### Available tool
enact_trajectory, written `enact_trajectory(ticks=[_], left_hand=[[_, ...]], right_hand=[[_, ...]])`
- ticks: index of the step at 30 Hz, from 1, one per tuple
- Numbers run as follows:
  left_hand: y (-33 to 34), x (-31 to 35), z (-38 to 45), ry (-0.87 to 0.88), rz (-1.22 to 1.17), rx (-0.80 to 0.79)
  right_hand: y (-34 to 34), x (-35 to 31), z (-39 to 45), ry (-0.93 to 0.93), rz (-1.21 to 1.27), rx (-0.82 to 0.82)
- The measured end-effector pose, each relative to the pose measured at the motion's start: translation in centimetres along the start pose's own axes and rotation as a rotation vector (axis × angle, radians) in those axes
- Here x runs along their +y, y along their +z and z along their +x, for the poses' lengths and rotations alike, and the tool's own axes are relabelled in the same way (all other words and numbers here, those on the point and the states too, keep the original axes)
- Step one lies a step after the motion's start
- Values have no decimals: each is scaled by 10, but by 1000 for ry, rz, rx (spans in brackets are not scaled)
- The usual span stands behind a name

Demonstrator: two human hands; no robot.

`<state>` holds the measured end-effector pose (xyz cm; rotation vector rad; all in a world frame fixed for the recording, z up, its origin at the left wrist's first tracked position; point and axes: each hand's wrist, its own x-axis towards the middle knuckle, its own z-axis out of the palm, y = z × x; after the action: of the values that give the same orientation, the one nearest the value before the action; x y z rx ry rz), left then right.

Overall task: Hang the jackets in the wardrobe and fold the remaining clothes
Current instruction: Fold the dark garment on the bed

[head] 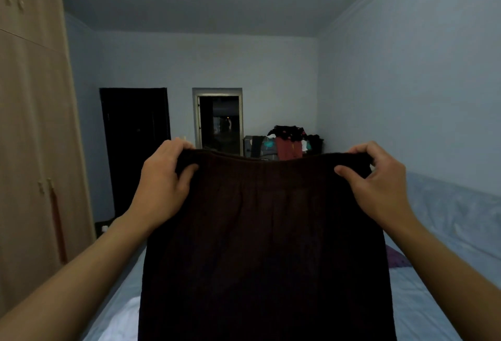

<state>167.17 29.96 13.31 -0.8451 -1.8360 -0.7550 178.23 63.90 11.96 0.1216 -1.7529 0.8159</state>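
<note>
A dark brown garment (265,245) with a ribbed waistband hangs straight down in front of me, held up by its top edge over the bed. My left hand (165,178) grips the waistband's left corner. The right corner is pinched in my right hand (376,180). The cloth hides the middle of the bed and runs out of the frame at the bottom. The tall beige wardrobe (32,137) stands at the left with its doors closed.
A bed with a pale blue sheet (423,300) lies below and to the right, along the right wall. A pile of mixed clothes (290,140) sits at the far end. A dark door (135,145) and a lighter doorway (219,121) are in the far wall.
</note>
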Motion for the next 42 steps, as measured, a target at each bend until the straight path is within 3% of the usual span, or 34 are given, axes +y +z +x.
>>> enact_trajectory(ticks=[7,13,20,23,26,28,30,32,35,42], left_hand=[[86,-110,4,-247,-292,-151],[149,-199,3,-409,-401,-291],[199,-244,-14,-696,-826,-667],[215,-259,-23,-760,-896,-753],[244,-274,-23,-923,-831,-747],[274,-275,-22,-1069,-600,-667],[304,-265,-22,-1038,-209,-582],[325,-242,-30,-934,-59,-502],[344,-209,-53,-862,-100,-464],[354,-160,-95,-921,-292,-357]], right_hand=[[90,71,13,72,-105,-36],[170,138,28,290,-153,-96],[227,214,13,437,-158,-324],[238,239,7,518,-112,-404],[254,265,6,643,-136,-450],[273,279,6,730,-211,-421],[298,284,-1,757,-337,-336],[322,278,-17,730,-346,-305],[343,266,-49,708,-253,-320],[342,250,-92,767,-47,-336]])
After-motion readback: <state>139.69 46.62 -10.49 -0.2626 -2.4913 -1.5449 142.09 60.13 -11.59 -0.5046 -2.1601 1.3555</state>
